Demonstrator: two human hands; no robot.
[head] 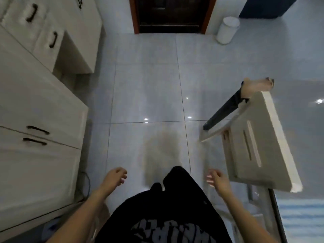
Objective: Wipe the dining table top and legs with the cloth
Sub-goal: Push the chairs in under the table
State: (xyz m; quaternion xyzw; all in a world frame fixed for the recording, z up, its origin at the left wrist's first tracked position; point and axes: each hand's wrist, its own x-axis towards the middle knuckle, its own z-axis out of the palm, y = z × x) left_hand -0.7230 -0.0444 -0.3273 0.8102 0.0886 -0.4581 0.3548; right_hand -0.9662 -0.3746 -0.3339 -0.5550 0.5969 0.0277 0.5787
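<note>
The left hand hangs left of the black shirt, fingers loosely curled and holding nothing. The right hand, right of the shirt, is equally slack and empty. Low at the shirt's right lies what may be the table, a dark-edged glossy top, blurred. Cabinets stand to the shirt's left.

Two hands are in view, one left hand and one right hand, both on the near side of the one dark door. To the left of the door I count five dark handles on the white cabinets. To the right of the door there is one white bin. Nearer than it, there is one pale panel with two slots.
</note>
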